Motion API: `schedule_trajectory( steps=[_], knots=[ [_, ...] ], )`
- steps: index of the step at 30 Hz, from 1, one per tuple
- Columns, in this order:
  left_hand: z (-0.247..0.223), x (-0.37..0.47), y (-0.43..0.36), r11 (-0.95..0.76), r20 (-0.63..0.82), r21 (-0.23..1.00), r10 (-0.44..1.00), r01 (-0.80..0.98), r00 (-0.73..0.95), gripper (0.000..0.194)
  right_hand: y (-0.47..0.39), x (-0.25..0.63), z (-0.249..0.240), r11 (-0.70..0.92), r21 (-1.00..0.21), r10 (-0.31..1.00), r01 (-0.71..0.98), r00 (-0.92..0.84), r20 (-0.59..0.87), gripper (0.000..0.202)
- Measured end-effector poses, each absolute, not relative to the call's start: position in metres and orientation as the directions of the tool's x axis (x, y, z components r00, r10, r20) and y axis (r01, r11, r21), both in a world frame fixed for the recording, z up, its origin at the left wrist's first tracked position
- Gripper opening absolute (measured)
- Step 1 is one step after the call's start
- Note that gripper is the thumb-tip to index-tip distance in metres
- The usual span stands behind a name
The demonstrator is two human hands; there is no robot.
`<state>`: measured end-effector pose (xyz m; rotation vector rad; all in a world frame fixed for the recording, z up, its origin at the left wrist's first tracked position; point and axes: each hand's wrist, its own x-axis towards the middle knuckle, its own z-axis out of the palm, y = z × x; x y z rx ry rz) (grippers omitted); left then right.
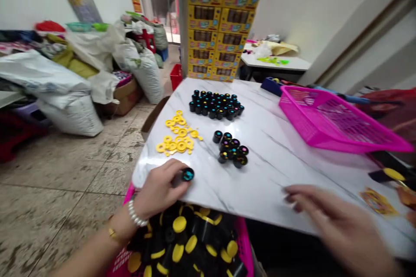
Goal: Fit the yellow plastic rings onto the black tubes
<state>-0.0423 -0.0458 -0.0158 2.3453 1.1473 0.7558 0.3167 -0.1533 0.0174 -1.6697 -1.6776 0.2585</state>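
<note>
My left hand (162, 186) is closed around a small black cylinder (187, 175) with a blue patterned end, at the table's near left edge. My right hand (338, 220), blurred by motion, is over the near right of the table; its fingers look stretched out and I see nothing in them. Between the hands and farther back stands a small group of black cylinders (232, 151) with coloured ends. A larger group of such cylinders (212, 106) stands behind it. Yellow ring-shaped caps (181, 145) and small yellow bits lie loose beyond my left hand.
Below the table edge, a pink basket (246, 246) holds many black cylinders with yellow caps (179, 224). Another pink basket (325, 134) sits at the right. Yellow boxes (208, 17) are stacked at the back. An orange wrapper (377, 201) lies at right; white sacks (68, 104) stand left.
</note>
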Motion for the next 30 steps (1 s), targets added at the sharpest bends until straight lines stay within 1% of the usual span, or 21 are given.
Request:
schedule_trajectory(
  steps=[1, 2, 3, 4, 6, 7, 9, 11, 14, 17, 19, 21, 22, 24, 26, 28, 30],
  knots=[
    [-0.014, -0.039, -0.048, -0.593, 0.282, 0.587, 0.788, 0.551, 0.548, 0.023, -0.152, 0.281, 0.010, 0.261, -0.566, 0.945, 0.782, -0.086, 0.316, 0.020],
    [-0.013, -0.038, -0.050, -0.612, 0.283, 0.593, 0.767, 0.523, 0.576, 0.024, -0.148, 0.247, 0.004, 0.386, -0.526, 0.918, 0.758, -0.258, 0.302, 0.023],
    [-0.013, -0.039, -0.052, -0.625, 0.291, 0.598, 0.753, 0.502, 0.590, 0.024, -0.141, 0.217, 0.000, 0.447, -0.493, 0.894, 0.747, -0.350, 0.281, 0.028],
    [-0.013, -0.042, -0.055, -0.627, 0.305, 0.606, 0.751, 0.489, 0.586, 0.025, -0.132, 0.191, -0.003, 0.483, -0.458, 0.875, 0.746, -0.400, 0.272, 0.031],
    [-0.016, -0.050, -0.059, -0.600, 0.342, 0.636, 0.783, 0.485, 0.520, 0.023, -0.105, 0.154, -0.005, 0.510, -0.383, 0.859, 0.770, -0.430, 0.278, 0.033],
    [-0.018, -0.054, -0.060, -0.576, 0.359, 0.657, 0.806, 0.486, 0.471, 0.022, -0.089, 0.143, -0.005, 0.498, -0.342, 0.863, 0.797, -0.417, 0.285, 0.034],
    [-0.021, -0.061, -0.061, -0.527, 0.374, 0.700, 0.846, 0.483, 0.380, 0.019, -0.055, 0.130, -0.005, 0.430, -0.248, 0.888, 0.868, -0.356, 0.292, 0.035],
    [-0.024, -0.064, -0.061, -0.501, 0.374, 0.723, 0.863, 0.475, 0.341, 0.018, -0.025, 0.123, -0.006, 0.355, -0.180, 0.909, 0.917, -0.294, 0.295, 0.036],
    [-0.027, -0.061, -0.059, -0.515, 0.381, 0.716, 0.854, 0.472, 0.354, 0.020, -0.001, 0.117, -0.012, 0.296, -0.125, 0.925, 0.947, -0.252, 0.284, 0.029],
    [-0.029, -0.059, -0.060, -0.536, 0.396, 0.701, 0.842, 0.472, 0.367, 0.022, -0.003, 0.113, -0.016, 0.278, -0.071, 0.923, 0.958, -0.246, 0.298, 0.023],
    [-0.030, -0.059, -0.061, -0.542, 0.400, 0.698, 0.837, 0.467, 0.373, 0.022, -0.015, 0.116, -0.017, 0.305, -0.002, 0.902, 0.952, -0.288, 0.321, 0.021],
    [-0.030, -0.058, -0.061, -0.549, 0.407, 0.697, 0.832, 0.462, 0.376, 0.024, -0.029, 0.122, -0.015, 0.365, 0.075, 0.871, 0.928, -0.368, 0.326, 0.023],
    [-0.030, -0.058, -0.061, -0.553, 0.413, 0.695, 0.830, 0.459, 0.375, 0.025, -0.036, 0.125, -0.014, 0.391, 0.095, 0.855, 0.916, -0.399, 0.330, 0.024],
    [-0.031, -0.057, -0.061, -0.544, 0.420, 0.701, 0.837, 0.460, 0.350, 0.026, -0.047, 0.131, -0.012, 0.432, 0.077, 0.831, 0.899, -0.430, 0.352, 0.027],
    [-0.031, -0.057, -0.060, -0.507, 0.408, 0.727, 0.862, 0.464, 0.302, 0.026, -0.052, 0.134, -0.011, 0.465, 0.020, 0.818, 0.885, -0.438, 0.374, 0.034],
    [-0.031, -0.057, -0.059, -0.458, 0.383, 0.757, 0.889, 0.466, 0.252, 0.024, -0.050, 0.133, -0.013, 0.500, -0.028, 0.812, 0.866, -0.456, 0.365, 0.039],
    [-0.031, -0.057, -0.058, -0.430, 0.367, 0.771, 0.903, 0.470, 0.225, 0.024, -0.043, 0.131, -0.016, 0.519, -0.067, 0.814, 0.852, -0.469, 0.341, 0.035]
  ],
)
